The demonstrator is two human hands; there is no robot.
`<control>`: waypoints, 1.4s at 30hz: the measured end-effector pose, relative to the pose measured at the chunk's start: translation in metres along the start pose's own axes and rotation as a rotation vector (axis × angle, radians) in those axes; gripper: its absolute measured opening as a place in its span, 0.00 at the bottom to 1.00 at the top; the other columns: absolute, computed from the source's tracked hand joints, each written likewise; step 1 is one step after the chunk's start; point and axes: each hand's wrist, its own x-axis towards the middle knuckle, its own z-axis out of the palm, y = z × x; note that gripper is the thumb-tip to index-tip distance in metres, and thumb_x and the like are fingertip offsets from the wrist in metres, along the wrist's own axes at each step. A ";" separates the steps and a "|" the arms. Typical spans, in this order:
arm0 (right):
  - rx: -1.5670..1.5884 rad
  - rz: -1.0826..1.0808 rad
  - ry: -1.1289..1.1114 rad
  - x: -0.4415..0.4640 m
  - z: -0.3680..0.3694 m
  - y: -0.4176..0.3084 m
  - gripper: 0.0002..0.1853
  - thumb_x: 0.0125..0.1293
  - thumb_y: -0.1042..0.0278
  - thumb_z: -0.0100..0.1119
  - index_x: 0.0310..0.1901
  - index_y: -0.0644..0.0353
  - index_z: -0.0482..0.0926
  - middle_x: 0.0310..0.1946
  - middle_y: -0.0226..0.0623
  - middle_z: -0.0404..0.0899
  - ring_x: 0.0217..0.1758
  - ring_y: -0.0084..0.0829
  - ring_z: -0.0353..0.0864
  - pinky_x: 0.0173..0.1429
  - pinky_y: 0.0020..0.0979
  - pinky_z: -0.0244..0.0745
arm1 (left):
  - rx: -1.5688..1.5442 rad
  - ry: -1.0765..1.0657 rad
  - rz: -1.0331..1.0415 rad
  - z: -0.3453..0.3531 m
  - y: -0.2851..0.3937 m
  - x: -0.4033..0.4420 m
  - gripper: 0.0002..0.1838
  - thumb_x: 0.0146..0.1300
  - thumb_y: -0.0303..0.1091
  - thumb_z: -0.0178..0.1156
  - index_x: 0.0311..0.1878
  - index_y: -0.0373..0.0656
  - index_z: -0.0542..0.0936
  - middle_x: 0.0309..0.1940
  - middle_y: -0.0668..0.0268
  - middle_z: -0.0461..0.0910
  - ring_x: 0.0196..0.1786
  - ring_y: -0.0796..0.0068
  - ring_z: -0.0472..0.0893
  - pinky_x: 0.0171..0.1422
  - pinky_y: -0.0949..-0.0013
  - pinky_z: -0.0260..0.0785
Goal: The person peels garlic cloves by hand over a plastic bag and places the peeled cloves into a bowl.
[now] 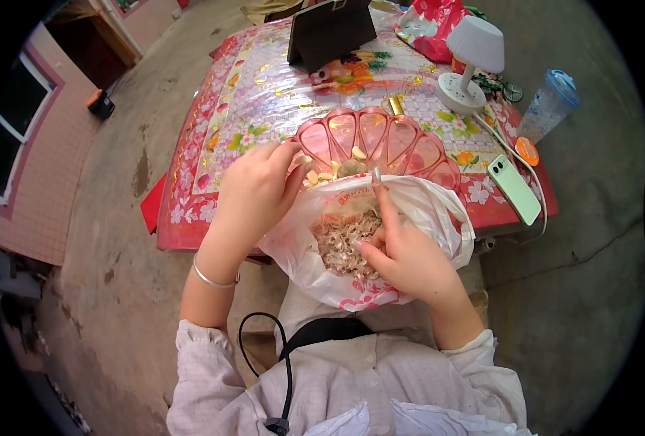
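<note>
Head view, two bare hands, observed remotely. I note the left hand (260, 182) above the left side of a pink, petal-shaped tray (369, 120), fingers bent, beside pale cloves (313, 176). Its fingertips are partly hidden, so I cannot tell how far open it is or whether it holds anything. A bangle (217, 283) rings that wrist.

I see the right hand (409, 254) partly open over a white plastic bag (293, 251): forefinger extended to the rim, thumb spread apart from it above dry, papery scraps (344, 243). Whether its curled fingers grip anything, I cannot tell.

The bag lies open at the near edge of the table (184, 232), above the lap, overlapping the near part of the tray. A roundish brown piece (352, 168) sits among the cloves.

To the right I log a green phone (514, 189), an orange disc (527, 151), a lidded tumbler (547, 105) and a white lamp (475, 43). A black tablet case (329, 33) stands at the far side.
</note>
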 end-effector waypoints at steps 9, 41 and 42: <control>-0.157 -0.052 0.172 0.003 0.007 0.002 0.38 0.58 0.57 0.52 0.62 0.71 0.48 0.15 0.49 0.74 0.20 0.48 0.76 0.25 0.43 0.70 | -0.403 -0.670 0.548 0.020 0.012 0.014 0.09 0.50 0.31 0.58 0.24 0.36 0.73 0.26 0.59 0.73 0.33 0.60 0.73 0.40 0.61 0.66; -0.533 -0.295 0.124 -0.003 0.018 0.006 0.15 0.52 0.55 0.59 0.21 0.60 0.76 0.13 0.38 0.73 0.18 0.36 0.76 0.22 0.34 0.69 | -0.294 -0.706 0.545 0.056 0.009 0.082 0.12 0.53 0.30 0.53 0.40 0.37 0.73 0.30 0.56 0.74 0.37 0.57 0.74 0.44 0.61 0.67; -0.528 -0.281 0.088 -0.003 0.017 0.007 0.15 0.52 0.56 0.59 0.27 0.62 0.77 0.15 0.39 0.75 0.21 0.37 0.77 0.24 0.34 0.70 | -0.445 -0.549 0.384 0.052 0.005 0.082 0.10 0.56 0.31 0.52 0.39 0.36 0.72 0.30 0.58 0.74 0.35 0.62 0.74 0.42 0.64 0.67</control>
